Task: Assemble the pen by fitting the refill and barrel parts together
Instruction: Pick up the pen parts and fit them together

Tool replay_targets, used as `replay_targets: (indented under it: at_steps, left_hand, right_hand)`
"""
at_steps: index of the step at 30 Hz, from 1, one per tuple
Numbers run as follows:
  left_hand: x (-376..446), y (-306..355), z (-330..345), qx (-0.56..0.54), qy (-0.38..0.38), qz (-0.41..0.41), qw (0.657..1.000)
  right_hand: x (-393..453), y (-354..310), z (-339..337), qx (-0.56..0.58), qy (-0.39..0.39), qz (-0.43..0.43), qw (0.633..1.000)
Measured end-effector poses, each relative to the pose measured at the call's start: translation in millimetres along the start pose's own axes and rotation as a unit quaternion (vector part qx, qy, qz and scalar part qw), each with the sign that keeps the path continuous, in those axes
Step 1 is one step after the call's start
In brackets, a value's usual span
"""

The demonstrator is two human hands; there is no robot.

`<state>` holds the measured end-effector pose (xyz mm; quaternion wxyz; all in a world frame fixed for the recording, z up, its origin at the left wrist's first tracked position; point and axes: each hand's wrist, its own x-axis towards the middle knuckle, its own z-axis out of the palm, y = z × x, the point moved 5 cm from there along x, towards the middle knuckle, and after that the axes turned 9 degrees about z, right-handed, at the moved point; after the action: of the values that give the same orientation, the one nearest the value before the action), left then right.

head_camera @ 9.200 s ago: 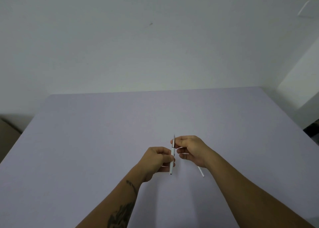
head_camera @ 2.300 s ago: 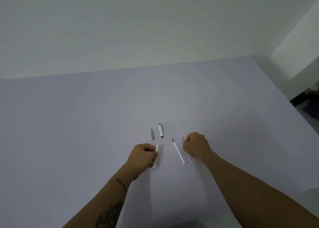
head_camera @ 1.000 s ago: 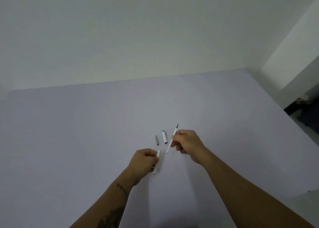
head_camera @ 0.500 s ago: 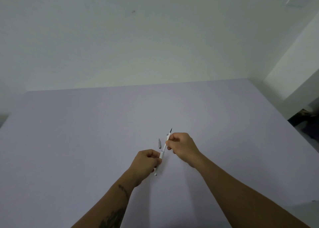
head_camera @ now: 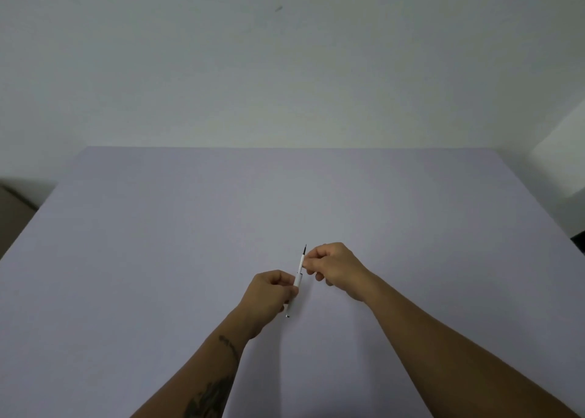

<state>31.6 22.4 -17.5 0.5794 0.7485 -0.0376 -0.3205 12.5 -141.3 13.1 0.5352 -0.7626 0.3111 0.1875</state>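
Since a second ago the right hand (head_camera: 334, 267) has carried the refill (head_camera: 300, 264) over to the barrel (head_camera: 294, 291) in the left hand (head_camera: 269, 294), and the thin white rod now appears partly slid in, its dark tip pointing up and away. Both hands are lifted over the lilac table (head_camera: 158, 259). The right thumb and forefinger are pinched together on the refill's upper stretch; the left fingers are curled tight round the barrel, whose lower end pokes out below the fist. The two small loose parts seen earlier on the table are hidden now, probably behind the hands.

Risks, as I judge them: pushing off-axis could bend the slender refill or jam it at the barrel mouth; a slack pinch could let it slip out and roll away; the ink tip could mark fingers.

No brand, label or writing can be read on anything
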Motion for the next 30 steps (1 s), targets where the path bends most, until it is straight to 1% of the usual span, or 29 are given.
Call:
replay_targets:
  at_steps: [2, 8, 11, 12, 14, 16, 18, 20, 22, 24, 26, 30]
  left_hand:
    - [1, -2, -2, -0.001, 0.008, -0.004, 1.000]
    - [2, -9, -8, 0.003, 0.033, -0.014, 0.999]
    - [3, -14, -12, 0.004, 0.048, -0.021, 0.999]
    - [3, -16, -14, 0.001, 0.054, -0.024, 0.998]
    - [3, -21, -17, -0.004, 0.068, -0.031, 0.997]
    - [4, -26, -19, -0.007, 0.079, -0.039, 0.996]
    - [6, -29, -19, -0.011, 0.088, -0.045, 0.995]
    - [9, -31, -19, -0.011, 0.093, -0.050, 0.994]
    - [12, -31, -19, -0.013, 0.098, -0.054, 0.994]
    - [15, -32, -20, -0.013, 0.101, -0.057, 0.993]
    - [17, -33, -21, -0.012, 0.106, -0.059, 0.993]
    - [18, -37, -23, -0.011, 0.108, -0.065, 0.992]
  right_hand:
    - [5, -1, 1, 0.008, -0.008, 0.003, 1.000]
    - [15, -2, 16, -0.020, -0.056, -0.006, 0.998]
    - [25, -3, 16, -0.026, -0.074, 0.005, 0.997]
    - [31, -3, 11, -0.014, -0.064, 0.012, 0.998]
    - [48, -2, -7, -0.003, -0.007, 0.024, 1.000]
    - [61, 1, -22, -0.072, 0.052, 0.024, 0.996]
    - [71, 2, -25, -0.185, 0.074, 0.014, 0.980]
    - [77, 0, -19, -0.308, 0.081, 0.007, 0.948]
    - [79, -5, -8, -0.404, 0.093, -0.008, 0.910]
    - [80, -10, 3, -0.453, 0.104, -0.030, 0.885]
    - [81, -14, 12, -0.479, 0.118, -0.046, 0.869]
    - [86, -15, 27, -0.495, 0.115, -0.042, 0.860]
